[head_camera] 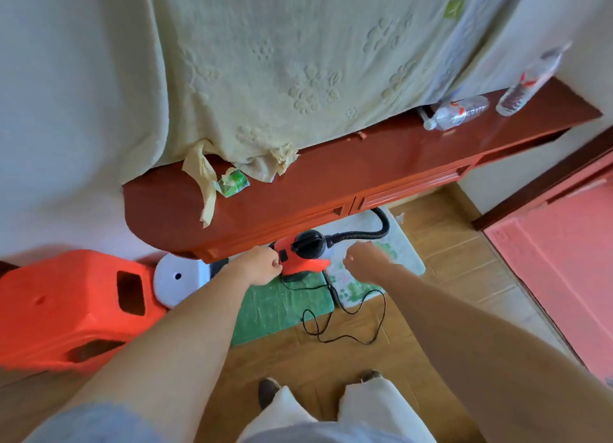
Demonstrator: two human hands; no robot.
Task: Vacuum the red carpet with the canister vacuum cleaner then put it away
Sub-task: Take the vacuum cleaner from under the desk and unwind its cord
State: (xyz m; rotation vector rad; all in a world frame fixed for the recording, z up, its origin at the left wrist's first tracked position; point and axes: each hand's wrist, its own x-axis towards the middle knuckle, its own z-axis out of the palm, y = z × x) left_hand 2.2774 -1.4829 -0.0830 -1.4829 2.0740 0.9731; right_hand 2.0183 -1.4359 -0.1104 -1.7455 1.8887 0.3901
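Sitting on the floor under the surface's (331, 177) front edge, the vacuum (300, 258) rests partly on a green mat (282, 310), its hose (358, 235) curving off right beneath the surface. The left hand (262, 266) is curled against its left side and the right hand (365, 260) is curled just beside its right; whether either grips anything cannot be told. The cord (348, 338) loops on the floor. A tipped stool (66, 303) crowds the left, and the carpet (564, 276) lies well to the right.
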